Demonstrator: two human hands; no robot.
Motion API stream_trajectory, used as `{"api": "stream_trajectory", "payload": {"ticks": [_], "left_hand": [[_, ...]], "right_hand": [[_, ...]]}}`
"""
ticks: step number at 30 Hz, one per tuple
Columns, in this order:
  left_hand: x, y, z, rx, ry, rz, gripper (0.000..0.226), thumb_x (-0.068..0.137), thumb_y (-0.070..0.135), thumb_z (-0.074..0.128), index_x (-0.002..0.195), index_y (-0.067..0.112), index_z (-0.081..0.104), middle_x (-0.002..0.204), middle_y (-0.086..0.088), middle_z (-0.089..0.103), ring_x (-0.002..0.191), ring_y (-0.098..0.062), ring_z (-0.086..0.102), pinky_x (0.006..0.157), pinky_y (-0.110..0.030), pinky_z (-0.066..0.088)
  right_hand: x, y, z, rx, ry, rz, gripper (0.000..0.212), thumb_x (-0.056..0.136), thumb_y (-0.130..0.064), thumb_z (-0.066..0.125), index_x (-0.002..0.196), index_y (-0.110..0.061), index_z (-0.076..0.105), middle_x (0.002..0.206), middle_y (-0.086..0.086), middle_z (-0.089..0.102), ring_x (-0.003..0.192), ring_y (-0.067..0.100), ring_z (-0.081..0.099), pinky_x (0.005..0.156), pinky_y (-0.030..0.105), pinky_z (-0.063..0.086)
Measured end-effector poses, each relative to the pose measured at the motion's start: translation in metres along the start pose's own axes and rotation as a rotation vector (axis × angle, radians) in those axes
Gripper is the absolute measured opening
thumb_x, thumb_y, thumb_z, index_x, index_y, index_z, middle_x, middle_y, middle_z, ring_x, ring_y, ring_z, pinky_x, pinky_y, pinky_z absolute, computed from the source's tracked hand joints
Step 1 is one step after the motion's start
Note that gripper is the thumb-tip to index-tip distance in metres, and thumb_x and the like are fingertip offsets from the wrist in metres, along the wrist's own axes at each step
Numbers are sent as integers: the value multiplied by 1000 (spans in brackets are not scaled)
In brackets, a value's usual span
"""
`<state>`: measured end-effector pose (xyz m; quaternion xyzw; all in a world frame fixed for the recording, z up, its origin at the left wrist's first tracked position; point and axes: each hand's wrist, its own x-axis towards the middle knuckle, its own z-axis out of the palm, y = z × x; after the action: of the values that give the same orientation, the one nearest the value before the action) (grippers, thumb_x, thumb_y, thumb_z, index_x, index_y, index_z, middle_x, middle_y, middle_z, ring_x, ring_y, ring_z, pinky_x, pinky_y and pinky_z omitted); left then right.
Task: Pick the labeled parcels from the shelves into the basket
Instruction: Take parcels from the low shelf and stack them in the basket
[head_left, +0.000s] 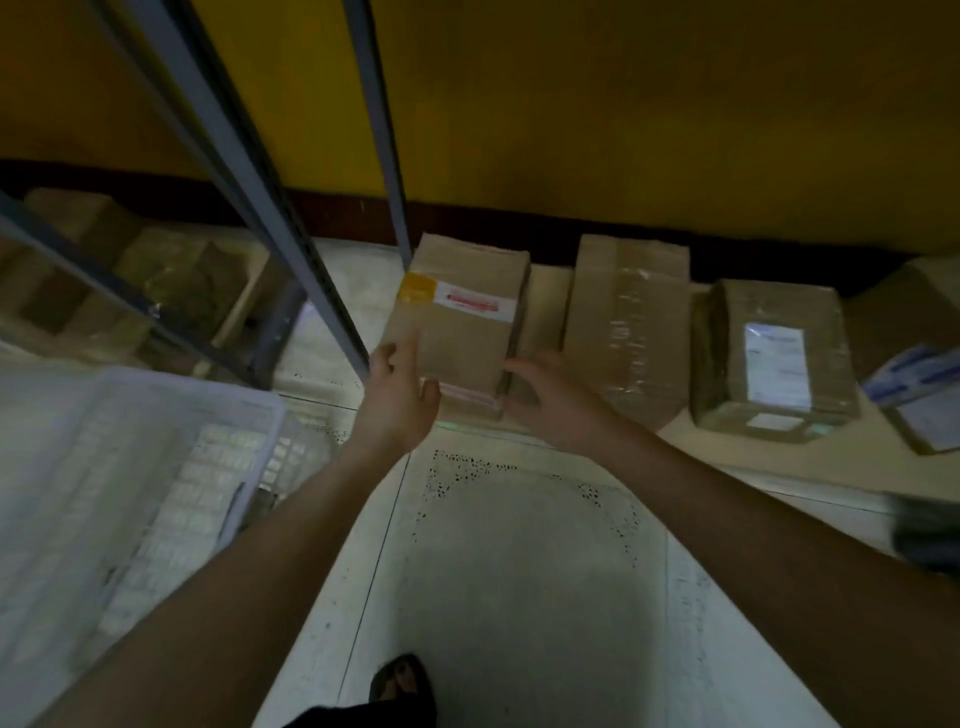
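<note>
Labeled parcel (457, 332): we find it lying flat on a low board (727, 452) at floor level against the yellow wall, leftmost in a row of parcels and just right of a grey shelf upright (384, 156).

Left grip (400, 395): thumb laid over the near top edge, fingers along the left flank; we judge it has hold of that corner. Right grip (545, 400): spread and relaxed at the right flank, fingertips hidden in the gap; we see no closure on that side.

Hazards noted. With only one side secured, a lift now would likely tip the parcel to the right. The gap to the taped parcel (623, 322) is narrow, so the right fingers may drag that neighbour. The basket (208, 387) stands to the left beyond the uprights; a swing that way risks striking the nearer post (291, 218).

Orientation: the long axis runs from us toward the wall. The white label (475, 301) and yellow sticker (417, 288) face up at the far end.
</note>
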<state>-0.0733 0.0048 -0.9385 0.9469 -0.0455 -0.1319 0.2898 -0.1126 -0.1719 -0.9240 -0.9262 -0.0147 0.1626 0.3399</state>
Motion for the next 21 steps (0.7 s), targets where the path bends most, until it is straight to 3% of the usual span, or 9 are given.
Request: {"api": "stream_trajectory", "payload": {"ticks": [3, 5, 7, 11, 14, 16, 19, 21], "left_hand": [[22, -43, 23, -91, 94, -39, 65, 95, 22, 47, 148, 15, 11, 147, -17, 19, 130, -33, 33, 107, -34, 30], [44, -68, 41, -128, 139, -53, 64, 94, 22, 48, 147, 11, 14, 144, -20, 23, 127, -34, 36, 106, -34, 30], [68, -87, 55, -167, 159, -98, 63, 95, 24, 46, 147, 9, 13, 144, -21, 23, 128, -36, 36, 107, -36, 29], [97, -105, 71, -384, 183, -134, 70, 92, 33, 48, 145, 4, 14, 144, -21, 31, 131, -37, 36, 108, -49, 34], [89, -99, 77, -466, 255, -170, 68, 87, 33, 59, 139, 2, 28, 138, -14, 32, 118, -27, 44, 106, -41, 39], [74, -99, 79, -486, 278, -200, 61, 86, 25, 63, 134, 3, 33, 129, -10, 32, 104, -20, 44, 96, -33, 43], [60, -116, 82, -623, 282, -233, 58, 81, 13, 67, 130, 4, 36, 128, -15, 42, 107, -30, 53, 79, -34, 52], [54, -127, 84, -753, 264, -265, 58, 82, 3, 64, 131, 4, 32, 123, -12, 46, 108, -28, 51, 66, -31, 51]], "right_hand": [[44, 15, 50, -167, 2, -70, 57, 94, -31, 47, 145, -18, 26, 153, 5, 19, 140, 24, 21, 113, 32, 21], [73, 29, 80, -308, 56, -104, 63, 93, -36, 47, 147, -18, 19, 156, 3, 12, 143, 25, 9, 115, 36, 12], [93, 45, 102, -390, 142, -107, 63, 92, -37, 47, 145, -16, 21, 154, 4, 15, 142, 25, 11, 116, 40, 16], [95, 66, 134, -505, 315, -176, 53, 87, -31, 50, 135, -14, 35, 144, 8, 30, 135, 25, 25, 106, 41, 34], [84, 66, 145, -434, 422, -219, 41, 80, -29, 59, 115, -9, 54, 127, 14, 50, 119, 33, 46, 87, 39, 47], [72, 61, 148, -410, 445, -213, 35, 75, -31, 59, 102, -9, 60, 111, 12, 59, 104, 30, 56, 73, 33, 50], [56, 58, 160, -407, 440, -272, 34, 74, -34, 45, 92, -11, 63, 99, 6, 60, 92, 22, 57, 61, 27, 54], [51, 54, 163, -290, 437, -287, 34, 80, -30, 44, 102, -10, 61, 108, 7, 55, 101, 20, 48, 68, 30, 52]]}}
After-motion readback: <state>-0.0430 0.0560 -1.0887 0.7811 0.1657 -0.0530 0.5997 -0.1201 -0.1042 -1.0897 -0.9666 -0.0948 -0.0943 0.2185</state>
